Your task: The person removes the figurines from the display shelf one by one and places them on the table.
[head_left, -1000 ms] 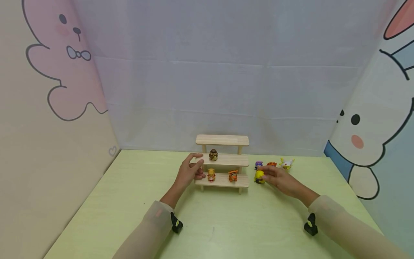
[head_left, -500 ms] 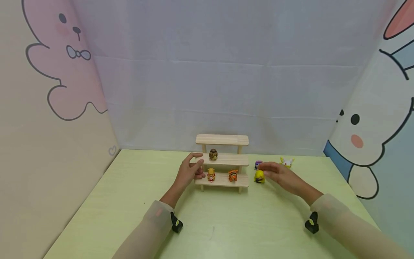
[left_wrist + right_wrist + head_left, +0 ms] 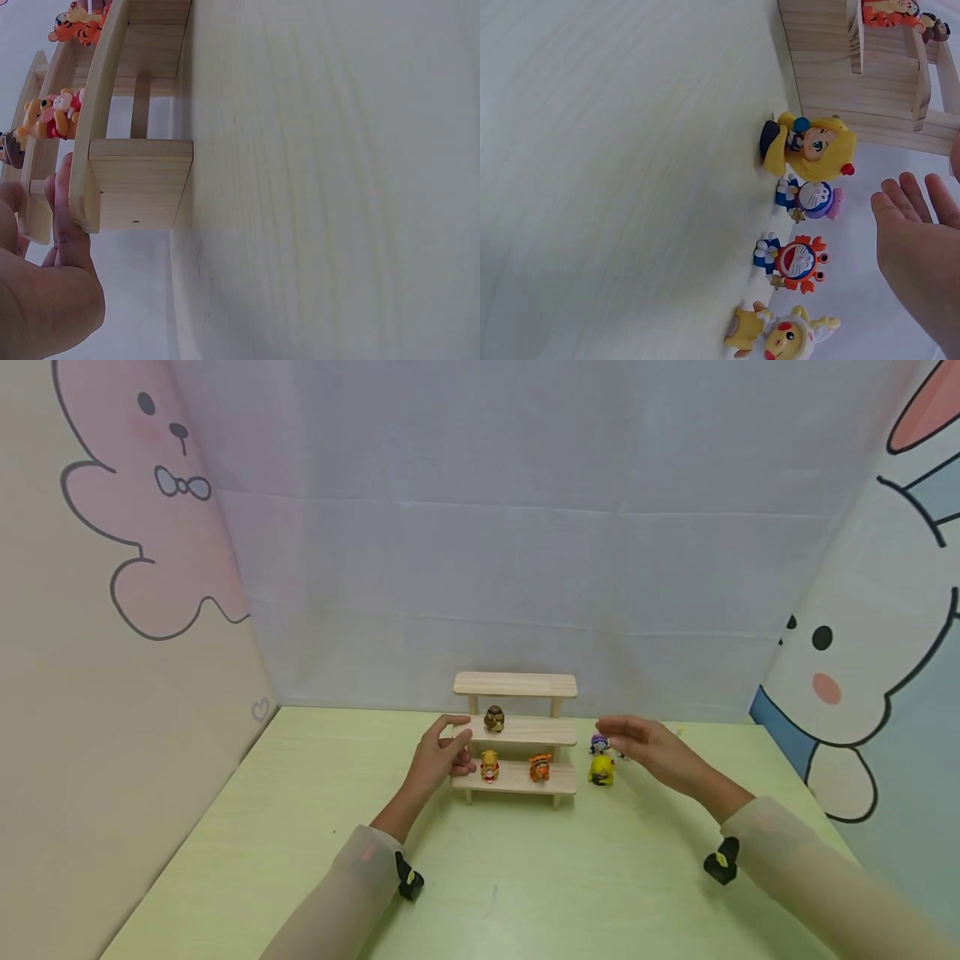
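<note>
My left hand (image 3: 437,758) grips the left end of the three-tiered wooden display shelf (image 3: 534,731), its fingers on both sides of the middle tier. On that tier sits a brown owl figurine (image 3: 494,719). A Winnie the Pooh figurine (image 3: 490,766) and a Tigger figurine (image 3: 540,767) occupy the lowest tier. Right of the shelf, my right hand (image 3: 660,754) hovers with straight fingers, holding nothing. Under it stand a yellow-haired girl figurine (image 3: 829,150), a purple-hatted Doraemon (image 3: 815,197), a crab-costumed Doraemon (image 3: 798,260) and a yellow figurine in a white hood (image 3: 786,343), the last two mostly hidden in the head view.
The shelf stands near the back edge of a pale yellow-green table (image 3: 480,877). A white cloth backdrop (image 3: 525,527) hangs behind it. Printed panels with a pink bear (image 3: 142,510) and a white rabbit (image 3: 862,652) flank the table.
My right hand has risen slightly and drawn away from the yellow-haired figurine, covering the crab-costumed Doraemon and most of the white-hooded figurine. My left hand and the shelf stay in place.
</note>
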Demonstrator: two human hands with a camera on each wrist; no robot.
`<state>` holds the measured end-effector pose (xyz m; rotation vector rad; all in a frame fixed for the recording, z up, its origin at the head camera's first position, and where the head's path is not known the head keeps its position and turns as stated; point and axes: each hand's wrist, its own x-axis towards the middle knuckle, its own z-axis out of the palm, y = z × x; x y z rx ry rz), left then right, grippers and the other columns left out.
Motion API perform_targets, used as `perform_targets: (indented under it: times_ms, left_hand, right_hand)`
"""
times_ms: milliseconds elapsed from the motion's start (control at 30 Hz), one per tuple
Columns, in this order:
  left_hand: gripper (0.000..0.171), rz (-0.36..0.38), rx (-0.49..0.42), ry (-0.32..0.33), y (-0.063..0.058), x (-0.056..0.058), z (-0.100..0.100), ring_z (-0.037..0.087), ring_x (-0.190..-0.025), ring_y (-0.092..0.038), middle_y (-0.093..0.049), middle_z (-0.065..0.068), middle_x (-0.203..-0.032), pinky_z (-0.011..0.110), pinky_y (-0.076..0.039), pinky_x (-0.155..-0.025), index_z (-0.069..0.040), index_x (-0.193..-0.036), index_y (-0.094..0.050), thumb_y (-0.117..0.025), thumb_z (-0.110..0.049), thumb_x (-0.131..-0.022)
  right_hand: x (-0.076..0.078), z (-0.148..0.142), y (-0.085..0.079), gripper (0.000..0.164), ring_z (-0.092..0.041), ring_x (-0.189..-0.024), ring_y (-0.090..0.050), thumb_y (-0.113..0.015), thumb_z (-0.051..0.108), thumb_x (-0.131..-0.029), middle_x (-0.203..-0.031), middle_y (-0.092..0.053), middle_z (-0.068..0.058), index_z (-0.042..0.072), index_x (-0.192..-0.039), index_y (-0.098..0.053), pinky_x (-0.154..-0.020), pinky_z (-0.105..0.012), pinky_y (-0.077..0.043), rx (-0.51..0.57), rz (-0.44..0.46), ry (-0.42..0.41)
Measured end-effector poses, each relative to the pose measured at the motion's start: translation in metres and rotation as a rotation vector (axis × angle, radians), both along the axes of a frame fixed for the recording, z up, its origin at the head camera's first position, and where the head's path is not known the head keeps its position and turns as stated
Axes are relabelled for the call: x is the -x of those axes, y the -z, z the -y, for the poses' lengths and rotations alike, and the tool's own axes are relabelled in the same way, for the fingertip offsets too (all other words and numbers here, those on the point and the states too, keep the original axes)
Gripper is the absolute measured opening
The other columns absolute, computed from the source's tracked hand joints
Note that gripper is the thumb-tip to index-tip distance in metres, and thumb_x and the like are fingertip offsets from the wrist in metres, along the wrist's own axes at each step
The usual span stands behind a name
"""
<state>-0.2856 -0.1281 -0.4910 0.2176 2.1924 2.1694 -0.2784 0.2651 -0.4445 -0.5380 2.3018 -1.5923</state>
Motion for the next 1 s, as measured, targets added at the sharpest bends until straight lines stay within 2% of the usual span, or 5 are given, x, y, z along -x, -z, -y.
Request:
perform_targets:
  times_ms: [167,400,633,1000]
  left_hand:
    - [0.035,0.005,-0.004,0.003,-0.001,0.000,0.000,0.021,-0.062,-0.072,-0.066,0.009,-0.073,0.030,-0.063,-0.058,-0.019,-0.138,-0.062,-0.065,-0.027,-0.104]
    - [0.037,0.006,-0.010,-0.003,-0.001,0.000,-0.001,0.022,-0.062,-0.072,-0.066,0.011,-0.073,0.029,-0.063,-0.057,-0.016,-0.139,-0.061,-0.065,-0.027,-0.104]
    - [0.037,-0.004,-0.007,-0.003,0.000,0.001,-0.001,0.022,-0.062,-0.072,-0.066,0.010,-0.072,0.029,-0.063,-0.057,-0.016,-0.139,-0.061,-0.065,-0.028,-0.104]
    - [0.038,-0.002,-0.004,-0.005,0.000,0.000,-0.001,0.026,-0.063,-0.073,-0.067,0.014,-0.073,0.029,-0.063,-0.057,-0.016,-0.139,-0.061,-0.066,-0.028,-0.104]
  right_hand:
    - [0.001,0.009,-0.009,0.054,-0.039,-0.148,-0.038,-0.057,0.030,-0.108,-0.159,-0.041,-0.023,0.003,-0.153,-0.044,-0.113,-0.032,-0.046,-0.014,-0.022,-0.010]
    - [0.000,0.026,-0.022,0.054,-0.040,-0.146,-0.040,-0.060,0.027,-0.107,-0.157,-0.043,-0.025,0.000,-0.151,-0.046,-0.106,-0.023,-0.050,0.041,-0.045,-0.044]
    - [0.003,0.048,-0.025,0.055,-0.037,-0.142,-0.047,-0.063,0.027,-0.106,-0.152,-0.051,-0.022,-0.001,-0.150,-0.048,-0.104,-0.023,-0.052,0.042,-0.057,-0.053]
    - [0.003,0.079,-0.033,0.050,-0.039,-0.144,-0.045,-0.063,0.016,-0.105,-0.155,-0.045,-0.027,-0.003,-0.150,-0.048,-0.109,-0.031,-0.050,0.076,-0.054,-0.077]
